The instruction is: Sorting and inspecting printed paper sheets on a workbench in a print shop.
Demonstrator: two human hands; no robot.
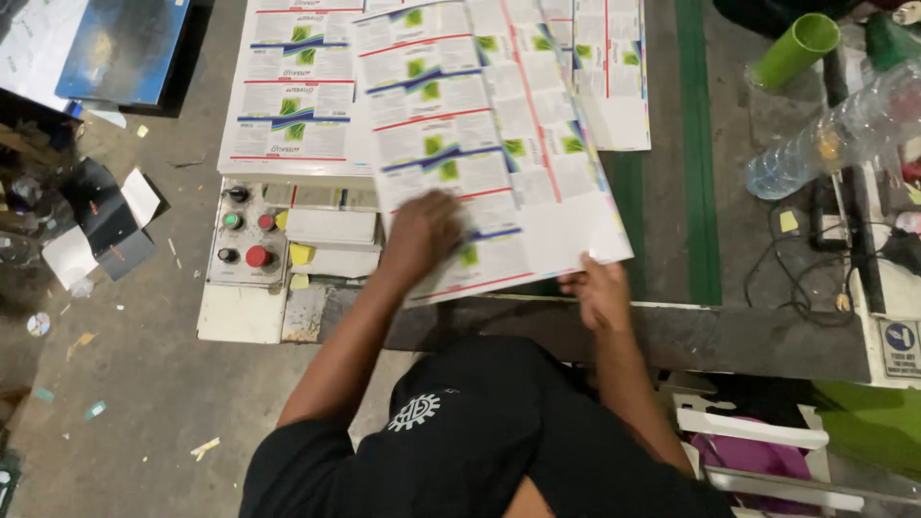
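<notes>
work table: dark top carrying the stacks
printed sheets: big fanned pile, skewed over the table's near edge, within reach
control panel: beside the pile
left hand: flat, pinning the pile
right hand: pinching the pile's near corner

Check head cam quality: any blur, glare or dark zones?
Head view: left hand smeared by motion blur on the printed sheets; right hand sharper at the sheet edge; glare on the blue panel; floor at left dim; plastic bottle soft.
</notes>
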